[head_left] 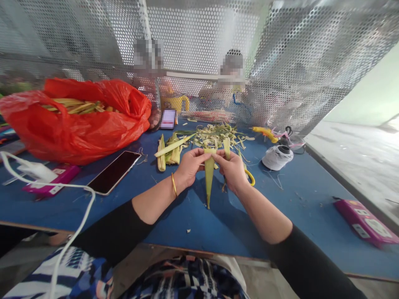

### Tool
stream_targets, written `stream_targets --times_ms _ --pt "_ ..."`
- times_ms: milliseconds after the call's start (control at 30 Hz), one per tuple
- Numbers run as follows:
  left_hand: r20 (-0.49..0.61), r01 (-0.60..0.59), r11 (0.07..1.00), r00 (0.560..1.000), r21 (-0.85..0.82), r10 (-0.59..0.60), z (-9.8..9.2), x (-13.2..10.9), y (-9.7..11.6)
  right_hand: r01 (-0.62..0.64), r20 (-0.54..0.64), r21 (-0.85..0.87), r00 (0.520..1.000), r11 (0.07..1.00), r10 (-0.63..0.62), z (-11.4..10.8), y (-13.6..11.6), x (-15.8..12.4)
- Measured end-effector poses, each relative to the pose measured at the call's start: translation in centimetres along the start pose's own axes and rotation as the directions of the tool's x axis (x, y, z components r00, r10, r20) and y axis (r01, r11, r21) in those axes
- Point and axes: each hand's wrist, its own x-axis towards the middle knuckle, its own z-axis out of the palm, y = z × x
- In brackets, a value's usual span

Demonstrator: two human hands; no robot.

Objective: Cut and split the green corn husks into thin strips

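Left hand (pixel 188 166) and right hand (pixel 233 169) both pinch the top of a leaf (pixel 209 178), mid-counter (pixel 168 222). Scraps (pixel 215 133) at twelve o'clock suggest trimming done; leaf pieces (pixel 174 155) at eleven seem left.

A tapered yellow-green leaf (pixel 209 178) points tip-down, wide end between fingers (pixel 202 158).

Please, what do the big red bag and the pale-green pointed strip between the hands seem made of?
Crinkled red bag: probably thin plastic, glossy, from its shine and creases. Pale-green tapering strip: perhaps leaf or husk, fairly matte, with a browned tip.
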Motion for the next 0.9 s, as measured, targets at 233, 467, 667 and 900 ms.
stream_targets --times_ms 233,467,667,900 --pt "0.063 0.043 0.999 0.997 0.022 -0.044 -0.2 0.0 -0.1 -0.114 0.193 0.115 0.977 0.987 0.09 -0.3 -0.3 0.2" --pt "0.011 0.073 0.997 0.997 -0.023 -0.073 0.0 -0.2 0.2 0.019 0.091 0.012 0.996 1.0 -0.02 -0.5 0.1 0.5" --pt "0.01 0.142 0.99 0.99 -0.016 -0.142 -0.1 0.0 0.3 0.177 0.056 -0.193 0.984 0.965 -0.17 -0.3 0.6 0.6" --pt "0.005 0.11 0.991 0.994 0.071 -0.111 -0.2 0.2 0.2 0.194 0.045 -0.204 0.981 0.96 -0.188 -0.3 0.5 0.5"
